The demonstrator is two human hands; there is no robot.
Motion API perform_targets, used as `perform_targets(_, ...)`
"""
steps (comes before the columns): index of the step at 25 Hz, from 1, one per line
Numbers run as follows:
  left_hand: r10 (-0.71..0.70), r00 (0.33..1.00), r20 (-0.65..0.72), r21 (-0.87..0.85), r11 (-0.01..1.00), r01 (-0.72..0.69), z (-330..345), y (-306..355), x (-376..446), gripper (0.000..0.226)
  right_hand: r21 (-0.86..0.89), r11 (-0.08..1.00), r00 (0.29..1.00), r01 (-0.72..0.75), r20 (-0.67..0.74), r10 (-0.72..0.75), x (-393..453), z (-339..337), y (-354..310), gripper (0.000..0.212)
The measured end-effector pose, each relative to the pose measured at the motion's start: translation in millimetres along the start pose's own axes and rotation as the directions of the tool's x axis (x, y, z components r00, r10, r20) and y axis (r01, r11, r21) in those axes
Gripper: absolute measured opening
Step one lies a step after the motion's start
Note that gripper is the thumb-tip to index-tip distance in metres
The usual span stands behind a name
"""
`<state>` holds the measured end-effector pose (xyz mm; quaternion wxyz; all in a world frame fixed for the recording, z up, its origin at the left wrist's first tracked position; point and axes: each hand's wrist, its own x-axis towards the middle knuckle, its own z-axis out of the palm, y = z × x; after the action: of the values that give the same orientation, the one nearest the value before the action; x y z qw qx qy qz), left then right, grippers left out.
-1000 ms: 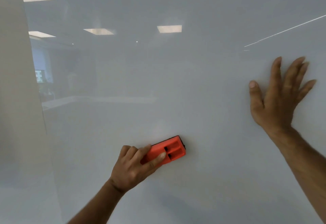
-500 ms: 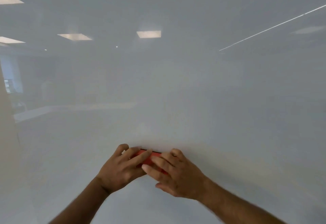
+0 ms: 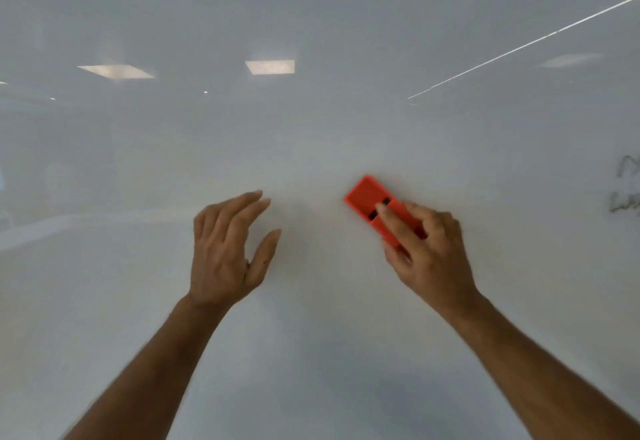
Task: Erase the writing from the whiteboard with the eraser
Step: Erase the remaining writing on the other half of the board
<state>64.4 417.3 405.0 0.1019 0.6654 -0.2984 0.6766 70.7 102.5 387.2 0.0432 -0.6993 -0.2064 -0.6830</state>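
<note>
A glossy white whiteboard fills the view. My right hand grips an orange-red rectangular eraser, holding it flat against the board just right of centre, its free end pointing up-left. My left hand hovers left of centre, fingers apart, holding nothing. Faint dark handwriting shows at the far right edge, well right of the eraser and partly cut off by the frame.
The board reflects ceiling light panels and a thin bright diagonal line at the upper right. A pale band is reflected across the left side.
The eraser passed from my left hand to my right hand and moved right and up. My left hand let go and opened. The view shifted right, bringing the writing into sight.
</note>
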Motion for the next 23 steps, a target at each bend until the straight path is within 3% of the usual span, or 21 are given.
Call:
perform_targets(2, -0.032, 0.999, 0.020, 0.125, 0.992, 0.029, 13.1, 6.4, 17.5, 0.039, 0.023, 0.978, 0.977, -0.208, -0.036, 0.209, 18.6, -12.7, 31.7, 0.055)
perform_targets(4, -0.032, 0.998, 0.063, 0.187, 0.982, 0.020, 34.7, 20.0, 30.5, 0.044, 0.058, 0.911, 0.907, -0.409, -0.083, 0.413, 32.6, -18.0, 44.9, 0.061)
perform_targets(5, -0.029, 0.997, 0.076, 0.203, 0.979, 0.013, 45.7, 29.0, 35.1, 0.046, 0.053, 0.900, 0.896, -0.433, -0.087, 0.436, 36.1, -17.4, 42.3, 0.061)
perform_targets(6, -0.026, 0.997, 0.079, 0.207, 0.978, 0.009, 58.0, 39.5, 40.8, 0.047, 0.027, 0.926, 0.923, -0.378, -0.065, 0.379, 35.4, -18.0, 38.4, 0.060)
perform_targets(8, -0.030, 0.997, 0.072, 0.175, 0.984, 0.017, 79.3, 61.0, 55.1, 0.049, -0.060, 0.993, 0.993, -0.104, 0.054, 0.107, 13.2, -18.8, 36.2, 0.055)
perform_targets(10, -0.045, 0.996, 0.080, 0.166, 0.986, 0.031, 95.8, 79.7, 69.2, 0.052, -0.111, 0.986, 0.977, 0.125, 0.189, -0.103, -20.1, -31.1, 60.1, 0.052)
perform_targets(11, -0.056, 0.994, 0.089, 0.165, 0.986, 0.040, 103.8, 89.4, 76.2, 0.054, -0.129, 0.981, 0.970, 0.142, 0.213, -0.112, -33.4, -43.7, 82.7, 0.051)
perform_targets(12, -0.061, 0.992, 0.107, 0.165, 0.985, 0.043, 110.8, 98.3, 82.2, 0.056, -0.155, 0.985, 0.978, 0.079, 0.205, -0.046, -43.3, -57.1, 107.9, 0.052)
perform_targets(14, -0.064, 0.988, 0.139, 0.188, 0.981, 0.037, 126.3, 115.8, 91.3, 0.062, -0.179, 0.963, 0.971, -0.204, 0.092, 0.222, -48.6, -78.7, 159.6, 0.055)
perform_targets(16, -0.058, 0.986, 0.157, 0.218, 0.976, 0.023, 145.0, 134.9, 103.9, 0.066, -0.130, 0.875, 0.884, -0.467, -0.039, 0.466, -30.2, -88.7, 209.4, 0.059)
perform_targets(18, -0.076, 0.987, 0.145, 0.240, 0.970, 0.040, 167.8, 156.9, 122.1, 0.068, -0.117, 0.819, 0.827, -0.562, -0.099, 0.553, -4.0, -84.2, 240.1, 0.059)
perform_targets(20, -0.107, 0.987, 0.116, 0.262, 0.962, 0.074, 192.9, 179.2, 143.2, 0.068, -0.135, 0.865, 0.874, -0.484, -0.117, 0.471, 6.1, -75.6, 249.1, 0.055)
perform_targets(23, -0.154, 0.986, 0.065, 0.278, 0.952, 0.131, 223.7, 204.1, 176.0, 0.068, -0.181, 0.977, 0.993, -0.114, 0.022, 0.120, -38.3, -73.8, 250.3, 0.057)
